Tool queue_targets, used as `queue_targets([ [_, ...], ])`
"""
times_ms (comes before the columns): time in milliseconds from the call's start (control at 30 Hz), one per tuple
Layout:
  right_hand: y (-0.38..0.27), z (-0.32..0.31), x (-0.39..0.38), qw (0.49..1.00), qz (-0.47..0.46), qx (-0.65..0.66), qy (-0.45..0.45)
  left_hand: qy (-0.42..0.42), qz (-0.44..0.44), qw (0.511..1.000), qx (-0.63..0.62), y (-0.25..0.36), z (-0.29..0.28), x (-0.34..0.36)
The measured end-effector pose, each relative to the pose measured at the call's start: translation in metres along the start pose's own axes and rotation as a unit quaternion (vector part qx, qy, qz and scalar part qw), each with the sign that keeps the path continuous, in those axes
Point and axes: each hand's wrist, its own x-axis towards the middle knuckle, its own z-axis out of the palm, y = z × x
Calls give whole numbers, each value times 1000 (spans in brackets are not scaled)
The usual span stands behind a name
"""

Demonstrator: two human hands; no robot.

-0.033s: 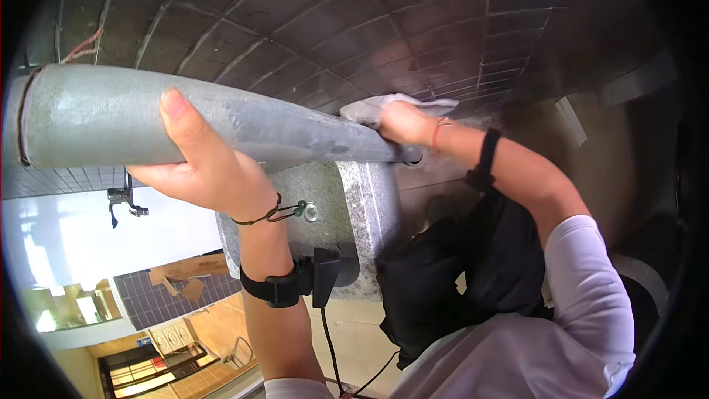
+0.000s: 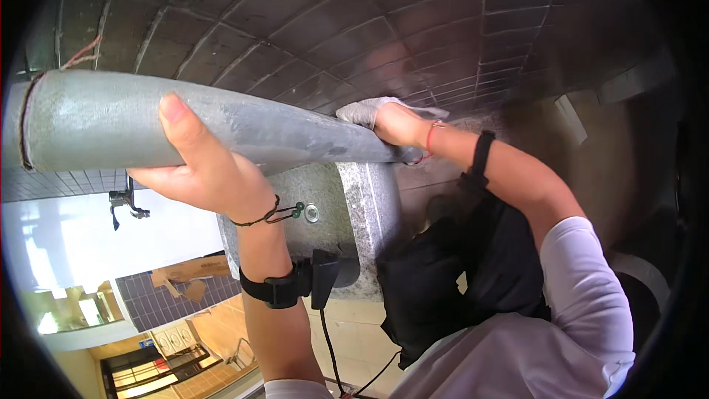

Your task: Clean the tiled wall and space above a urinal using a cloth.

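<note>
My left hand (image 2: 196, 162) grips a long grey metal pipe (image 2: 103, 118), thumb on its top, other fingers partly hidden beneath. The pipe spans from the left rim toward the middle, a cord round its near end. My right hand (image 2: 399, 124) holds a pale grey cloth (image 2: 358, 111) against the pipe's narrow-looking far end; its fingertips are hidden. Below the pipe is a speckled stone sink (image 2: 367, 222) with a metal drain (image 2: 312, 213).
A dark tiled wall (image 2: 310, 15) runs along the pipe. A black tap (image 2: 125, 203) sits under its left part. My dark-clad legs (image 2: 458, 266) are beside the sink. A bright opening and room show at lower left. A black cable hangs from my left wrist device (image 2: 281, 284).
My right hand and the cloth have shifted slightly left along the pipe. The pipe's near end sits a little lower in the picture. Both hands keep their hold.
</note>
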Motion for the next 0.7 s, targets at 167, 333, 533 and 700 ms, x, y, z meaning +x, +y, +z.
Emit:
queue_targets([
  [167, 5, 0, -29, 883, -193, 201, 379, 4, 11, 1000, 3, -6, -2, 0],
  [333, 53, -40, -110, 917, -140, 149, 342, 19, 20, 998, 50, -14, -12, 0],
  [533, 137, -61, -199, 847, 10, 319, 424, 24, -2, 1000, 12, -11, -13, 2],
  [700, 134, -50, -193, 793, -7, 453, 407, -6, 17, 1000, 24, -9, -4, -4],
])
